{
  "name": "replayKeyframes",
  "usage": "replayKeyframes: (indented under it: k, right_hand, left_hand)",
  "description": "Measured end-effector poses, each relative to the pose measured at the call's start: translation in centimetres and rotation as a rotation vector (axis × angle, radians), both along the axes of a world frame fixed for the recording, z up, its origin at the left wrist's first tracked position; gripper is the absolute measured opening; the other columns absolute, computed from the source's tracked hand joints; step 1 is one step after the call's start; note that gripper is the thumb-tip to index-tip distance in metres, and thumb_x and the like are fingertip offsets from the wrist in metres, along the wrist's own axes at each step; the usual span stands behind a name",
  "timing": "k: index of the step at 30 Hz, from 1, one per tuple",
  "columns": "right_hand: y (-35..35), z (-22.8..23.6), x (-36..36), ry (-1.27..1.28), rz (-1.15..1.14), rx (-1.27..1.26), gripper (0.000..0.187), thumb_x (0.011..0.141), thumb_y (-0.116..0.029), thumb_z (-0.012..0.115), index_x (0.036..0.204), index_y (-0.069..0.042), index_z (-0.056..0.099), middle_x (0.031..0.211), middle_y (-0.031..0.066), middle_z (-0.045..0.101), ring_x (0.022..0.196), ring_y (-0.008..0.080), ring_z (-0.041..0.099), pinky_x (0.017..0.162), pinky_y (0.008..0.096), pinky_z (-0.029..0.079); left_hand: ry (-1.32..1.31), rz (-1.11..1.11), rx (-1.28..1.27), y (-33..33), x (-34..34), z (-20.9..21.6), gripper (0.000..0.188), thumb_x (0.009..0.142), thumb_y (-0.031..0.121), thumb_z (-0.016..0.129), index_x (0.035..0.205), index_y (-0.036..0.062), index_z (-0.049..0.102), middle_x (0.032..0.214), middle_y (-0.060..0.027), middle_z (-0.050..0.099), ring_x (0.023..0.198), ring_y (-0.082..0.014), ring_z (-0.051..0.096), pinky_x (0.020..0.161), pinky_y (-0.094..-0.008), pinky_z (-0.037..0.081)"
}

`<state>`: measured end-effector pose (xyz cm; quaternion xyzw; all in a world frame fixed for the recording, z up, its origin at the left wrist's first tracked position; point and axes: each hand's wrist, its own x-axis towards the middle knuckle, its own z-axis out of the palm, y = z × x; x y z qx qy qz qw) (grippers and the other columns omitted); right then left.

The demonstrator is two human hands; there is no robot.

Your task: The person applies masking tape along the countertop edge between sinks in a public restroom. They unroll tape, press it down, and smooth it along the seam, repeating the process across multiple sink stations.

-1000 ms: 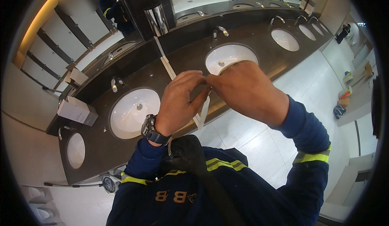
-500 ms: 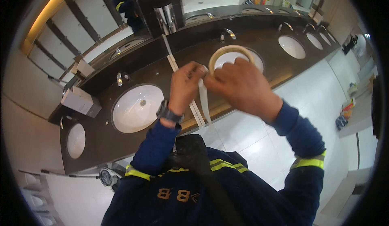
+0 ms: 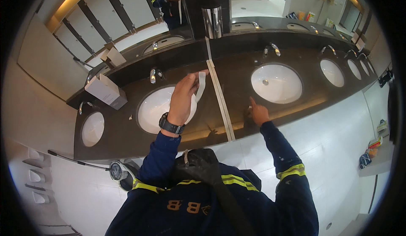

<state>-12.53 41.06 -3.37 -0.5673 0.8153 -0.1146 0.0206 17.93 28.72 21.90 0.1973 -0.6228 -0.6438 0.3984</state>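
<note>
My left hand (image 3: 182, 100), wearing a black watch (image 3: 170, 125), is raised over a white oval basin (image 3: 150, 109). A short strip of pale masking tape (image 3: 201, 86) hangs from its closed fingertips. Above the counter's front part, my right hand (image 3: 259, 114) has its index finger stretched forward and the others partly curled; no tape shows in it. Between my hands, pale tape lines (image 3: 220, 102) run along a seam in the dark counter (image 3: 241, 88), from the back ledge to the front edge. The tape roll cannot be seen.
To the right is another basin (image 3: 277, 83) with a chrome faucet (image 3: 272, 50). A white box (image 3: 105, 92) stands at the counter's left. A metal cylinder (image 3: 212, 22) is mounted near the mirrors. Below left, a bucket (image 3: 118, 171) and a long pole (image 3: 78, 161) are on the floor.
The strip has come away from the roll and hangs from my left hand. My right hand has moved down and apart, without the roll. The view has shifted, showing the counter farther right.
</note>
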Motion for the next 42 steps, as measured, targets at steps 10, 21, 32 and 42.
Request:
replayKeyframes:
  k: [10, 21, 32, 42]
  right_hand:
    - [-7.7, 6.2, 7.7, -0.227, -0.089, -0.250, 0.042, 0.101, -0.038, 0.062, 0.128, -0.006, 0.064, 0.118, 0.0172, 0.068, 0.113, 0.0335, 0.064, 0.100, 0.0448, 0.050]
    - [-23.6, 16.6, 14.4, -1.496, 0.154, -0.664, 0.023, 0.105, -0.023, 0.062, 0.104, -0.002, 0.069, 0.094, -0.0002, 0.069, 0.089, 0.0069, 0.061, 0.085, 0.0248, 0.046]
    - [-31.3, 12.8, 9.3, -1.309, -0.004, -0.653, 0.025, 0.106, -0.024, 0.057, 0.095, -0.003, 0.066, 0.086, 0.0010, 0.068, 0.081, 0.0075, 0.058, 0.077, 0.0259, 0.046]
    - [-43.0, 6.4, 3.4, -1.220, -0.103, -0.738, 0.033, 0.105, -0.028, 0.056, 0.105, 0.003, 0.067, 0.085, 0.0073, 0.070, 0.081, 0.0157, 0.066, 0.077, 0.0314, 0.049]
  left_hand:
    - [-0.101, -0.038, -0.123, -9.1, 2.3, -1.1, 0.054, 0.113, 0.039, 0.033, 0.141, 0.0002, 0.059, 0.148, -0.0139, 0.056, 0.143, -0.0252, 0.046, 0.122, -0.0419, 0.029]
    - [-0.111, -0.239, -0.078, -21.0, -1.8, -5.5, 0.058, 0.112, 0.044, 0.031, 0.142, 0.0030, 0.059, 0.158, -0.0159, 0.044, 0.145, -0.0272, 0.043, 0.124, -0.0429, 0.027]
    - [-0.277, 0.286, -0.163, -32.6, -6.5, -8.8, 0.047, 0.107, 0.034, 0.054, 0.145, 0.0062, 0.057, 0.142, -0.0122, 0.061, 0.121, -0.0248, 0.059, 0.104, -0.0384, 0.047]
    - [-0.841, 0.128, -1.116, -36.5, -12.2, -12.1, 0.054, 0.093, 0.019, 0.064, 0.144, 0.0048, 0.052, 0.110, -0.0236, 0.068, 0.097, -0.0417, 0.066, 0.085, -0.0483, 0.054]
